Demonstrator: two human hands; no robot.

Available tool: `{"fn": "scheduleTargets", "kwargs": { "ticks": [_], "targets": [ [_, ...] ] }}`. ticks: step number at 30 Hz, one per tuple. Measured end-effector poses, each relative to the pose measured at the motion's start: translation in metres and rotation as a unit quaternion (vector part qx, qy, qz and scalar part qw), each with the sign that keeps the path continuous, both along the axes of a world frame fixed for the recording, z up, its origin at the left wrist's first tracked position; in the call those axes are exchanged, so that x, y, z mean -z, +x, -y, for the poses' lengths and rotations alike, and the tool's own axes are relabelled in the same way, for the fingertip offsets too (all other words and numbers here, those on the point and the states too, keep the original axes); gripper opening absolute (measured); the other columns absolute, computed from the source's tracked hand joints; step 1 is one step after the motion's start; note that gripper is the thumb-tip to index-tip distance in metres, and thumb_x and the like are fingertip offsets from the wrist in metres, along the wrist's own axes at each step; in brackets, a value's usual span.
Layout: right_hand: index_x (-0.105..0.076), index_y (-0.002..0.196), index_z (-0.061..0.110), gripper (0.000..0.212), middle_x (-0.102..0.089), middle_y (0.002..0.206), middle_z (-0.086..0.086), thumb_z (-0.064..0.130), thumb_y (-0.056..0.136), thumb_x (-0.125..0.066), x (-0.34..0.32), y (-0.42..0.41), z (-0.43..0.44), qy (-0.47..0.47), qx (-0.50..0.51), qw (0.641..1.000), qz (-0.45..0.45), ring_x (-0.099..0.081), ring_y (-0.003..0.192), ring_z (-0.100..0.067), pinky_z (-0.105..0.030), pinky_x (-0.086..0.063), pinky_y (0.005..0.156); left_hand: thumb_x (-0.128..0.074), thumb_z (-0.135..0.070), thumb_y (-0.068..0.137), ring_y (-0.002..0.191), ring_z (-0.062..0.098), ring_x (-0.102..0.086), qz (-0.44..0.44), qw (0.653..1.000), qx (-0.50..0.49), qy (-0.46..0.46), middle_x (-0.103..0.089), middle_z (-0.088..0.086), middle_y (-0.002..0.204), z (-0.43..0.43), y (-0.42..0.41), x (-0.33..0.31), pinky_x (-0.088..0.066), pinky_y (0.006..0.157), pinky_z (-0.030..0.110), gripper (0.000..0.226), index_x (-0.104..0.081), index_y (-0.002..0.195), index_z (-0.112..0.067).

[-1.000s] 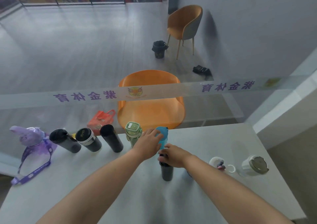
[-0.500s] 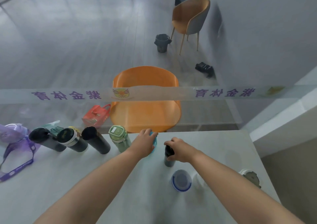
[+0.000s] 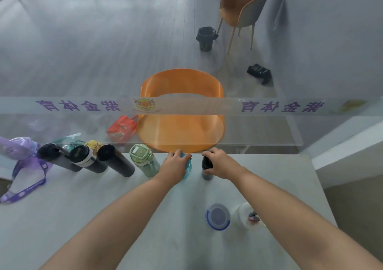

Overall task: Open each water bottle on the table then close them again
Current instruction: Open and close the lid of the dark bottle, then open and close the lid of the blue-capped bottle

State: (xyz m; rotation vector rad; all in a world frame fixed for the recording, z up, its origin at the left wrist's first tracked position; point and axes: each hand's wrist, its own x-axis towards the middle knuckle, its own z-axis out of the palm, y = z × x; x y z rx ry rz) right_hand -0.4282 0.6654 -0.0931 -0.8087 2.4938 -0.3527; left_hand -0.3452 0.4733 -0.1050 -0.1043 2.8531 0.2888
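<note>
A row of bottles stands along the far edge of the grey table [image 3: 103,218]. My left hand [image 3: 175,165] is closed over the top of a blue bottle [image 3: 187,169], hiding most of it. My right hand [image 3: 220,163] grips a small dark bottle [image 3: 206,167] just to its right. Left of them stand a green bottle [image 3: 144,161], a tall black flask [image 3: 116,163], a black bottle with a white band [image 3: 86,159], another black bottle [image 3: 55,154] and a purple bottle [image 3: 17,147] with a strap. A blue-rimmed clear bottle [image 3: 217,217] and a white bottle [image 3: 245,216] stand nearer me at right.
A glass panel [image 3: 269,129] with a printed strip rises right behind the table's far edge. Beyond it are an orange chair [image 3: 182,122], a red bag [image 3: 122,128], a second chair [image 3: 241,4] and a dark bin [image 3: 205,37]. The table ends at right by a white ledge [image 3: 348,151].
The view has tilted down and shifted. Both hands have moved farther away with the blue and dark bottles, which now stand in line with the row at the far edge.
</note>
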Motion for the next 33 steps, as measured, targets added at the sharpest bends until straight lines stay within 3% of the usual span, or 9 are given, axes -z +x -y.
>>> {"fn": "scheduleTargets", "kwargs": {
  "ticks": [9, 13, 16, 23, 29, 33],
  "targets": [
    [-0.043, 0.149, 0.023, 0.075, -0.047, 0.141, -0.009, 0.043, 0.085, -0.076, 0.002, 0.000, 0.001, 0.026, 0.011, 1.000, -0.004, -0.045, 0.130, -0.031, -0.042, -0.045, 0.109, -0.066, -0.027, 0.089, 0.125, 0.035, -0.040, 0.003, 1.000, 0.006, 0.000, -0.039, 0.010, 0.143, 0.002, -0.001, 0.000, -0.042, 0.103, 0.045, 0.061, -0.037, 0.143, -0.030],
    [-0.021, 0.158, 0.025, 0.097, -0.039, 0.153, -0.006, 0.054, 0.083, -0.073, -0.003, 0.005, -0.006, 0.040, 0.011, 0.999, -0.012, -0.037, 0.139, -0.031, -0.047, -0.042, 0.111, -0.069, -0.037, 0.087, 0.143, 0.036, -0.020, 0.002, 1.000, 0.023, 0.006, -0.027, 0.011, 0.156, -0.003, 0.002, 0.000, -0.029, 0.115, 0.048, 0.079, -0.023, 0.151, -0.029],
    [-0.009, 0.160, 0.021, 0.104, -0.034, 0.160, -0.005, 0.063, 0.084, -0.067, -0.014, 0.016, -0.019, 0.032, 0.051, 0.998, -0.032, -0.032, 0.146, -0.031, -0.051, -0.033, 0.117, -0.069, -0.037, 0.089, 0.144, 0.034, -0.019, -0.012, 0.998, 0.061, 0.014, -0.027, 0.009, 0.157, -0.009, 0.003, -0.007, -0.028, 0.117, 0.048, 0.078, -0.023, 0.152, -0.029],
    [-0.027, 0.156, 0.024, 0.084, -0.039, 0.157, -0.004, 0.062, 0.089, -0.061, -0.031, 0.078, -0.061, 0.013, 0.153, 0.987, 0.036, -0.037, 0.144, -0.026, -0.043, -0.034, 0.117, -0.063, -0.033, 0.092, 0.143, 0.033, -0.024, -0.024, 0.989, 0.141, 0.035, -0.028, 0.008, 0.157, -0.026, 0.007, -0.030, -0.027, 0.116, 0.047, 0.067, -0.029, 0.150, -0.027],
    [-0.029, 0.154, 0.031, 0.094, -0.042, 0.154, -0.003, 0.065, 0.076, -0.069, -0.024, 0.148, -0.057, 0.071, 0.129, 0.986, 0.071, -0.042, 0.140, -0.027, -0.045, -0.037, 0.114, -0.062, -0.033, 0.091, 0.136, 0.033, -0.032, -0.034, 0.978, 0.204, 0.031, -0.036, 0.008, 0.150, -0.039, 0.023, -0.038, -0.030, 0.113, 0.046, 0.062, -0.035, 0.147, -0.024],
    [-0.028, 0.151, 0.032, 0.086, -0.045, 0.140, -0.008, 0.049, 0.080, -0.074, -0.010, 0.172, -0.052, 0.120, 0.114, 0.985, 0.056, -0.049, 0.129, -0.033, -0.044, -0.039, 0.105, -0.061, -0.034, 0.092, 0.139, 0.033, -0.030, -0.035, 0.975, 0.218, 0.028, -0.034, 0.008, 0.153, -0.042, 0.033, -0.038, -0.027, 0.114, 0.047, 0.061, -0.035, 0.147, -0.023]
  ]
}}
